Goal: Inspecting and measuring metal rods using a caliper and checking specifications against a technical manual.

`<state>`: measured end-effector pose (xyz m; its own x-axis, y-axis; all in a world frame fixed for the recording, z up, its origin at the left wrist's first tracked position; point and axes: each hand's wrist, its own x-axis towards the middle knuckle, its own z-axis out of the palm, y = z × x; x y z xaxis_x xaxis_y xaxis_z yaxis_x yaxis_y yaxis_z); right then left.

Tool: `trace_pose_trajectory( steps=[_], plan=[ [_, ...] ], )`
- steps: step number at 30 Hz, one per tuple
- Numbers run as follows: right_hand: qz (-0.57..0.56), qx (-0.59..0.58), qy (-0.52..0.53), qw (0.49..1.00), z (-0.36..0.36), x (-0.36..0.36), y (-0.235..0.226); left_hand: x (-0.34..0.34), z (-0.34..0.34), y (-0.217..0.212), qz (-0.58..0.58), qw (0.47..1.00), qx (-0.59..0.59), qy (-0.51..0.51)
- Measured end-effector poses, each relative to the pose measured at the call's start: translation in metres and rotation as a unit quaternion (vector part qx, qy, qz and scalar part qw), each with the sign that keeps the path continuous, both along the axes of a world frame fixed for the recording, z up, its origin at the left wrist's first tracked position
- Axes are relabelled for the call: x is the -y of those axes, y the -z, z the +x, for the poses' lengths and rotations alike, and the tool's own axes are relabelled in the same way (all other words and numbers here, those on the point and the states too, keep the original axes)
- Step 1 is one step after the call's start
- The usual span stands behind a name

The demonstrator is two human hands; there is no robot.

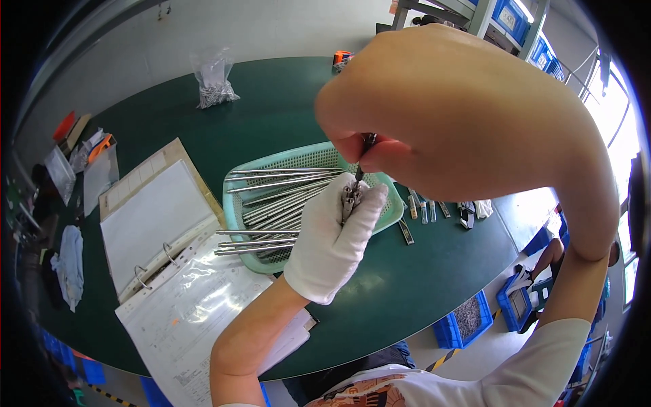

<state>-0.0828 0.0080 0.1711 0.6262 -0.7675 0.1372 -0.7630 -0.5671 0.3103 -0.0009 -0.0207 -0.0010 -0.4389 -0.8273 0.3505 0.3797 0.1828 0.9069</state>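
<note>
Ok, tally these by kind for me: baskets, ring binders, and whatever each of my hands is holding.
Teal mesh basket, holding long metal rods: 1
Open ring binder: 1
Thin dark tool, in the bare right hand: 1
Small metal part, in the gloved left hand: 1
Total: 4

Illumination is bright and even. Daylight enters from windows point(620, 129) at 3 o'clock, overexposed there. A soft sheen marks the green table point(400, 285) at 5 o'clock. Shadows are faint. Fisheye distortion bends edges toward the rim (corners vignetted black). The near right hand point(407, 122) appears slightly soft.
</note>
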Motion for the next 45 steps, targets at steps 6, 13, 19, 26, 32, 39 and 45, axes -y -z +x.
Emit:
trace_pose_trajectory(
  steps=[6, 13, 19, 26, 32, 39, 45],
  plan=[
    [-0.039, -0.145, 0.129, 0.980, 0.005, 0.000, -0.006, 0.001, 0.000, -0.002, 0.010, 1.000, -0.028, 0.002],
    [0.001, -0.024, 0.002, 1.000, 0.001, -0.006, -0.004, 0.001, 0.002, -0.001, 0.016, 1.000, 0.001, 0.000],
    [-0.011, -0.071, 0.056, 0.996, 0.009, -0.008, -0.004, -0.001, 0.000, 0.000, 0.017, 0.998, -0.052, 0.019],
    [-0.009, 0.000, 0.004, 1.000, 0.004, -0.005, -0.003, 0.000, 0.001, -0.004, 0.021, 1.000, -0.016, 0.012],
    [0.010, -0.108, 0.161, 0.981, 0.017, -0.004, 0.002, 0.001, 0.001, -0.002, 0.030, 0.999, 0.010, 0.023],
    [0.017, -0.115, -0.001, 0.993, 0.009, -0.005, -0.004, 0.001, 0.001, -0.002, 0.011, 0.998, -0.036, 0.053],
    [-0.022, -0.065, -0.028, 0.997, 0.004, -0.005, -0.002, -0.003, -0.002, -0.003, 0.012, 0.997, -0.054, 0.045]
  ],
)
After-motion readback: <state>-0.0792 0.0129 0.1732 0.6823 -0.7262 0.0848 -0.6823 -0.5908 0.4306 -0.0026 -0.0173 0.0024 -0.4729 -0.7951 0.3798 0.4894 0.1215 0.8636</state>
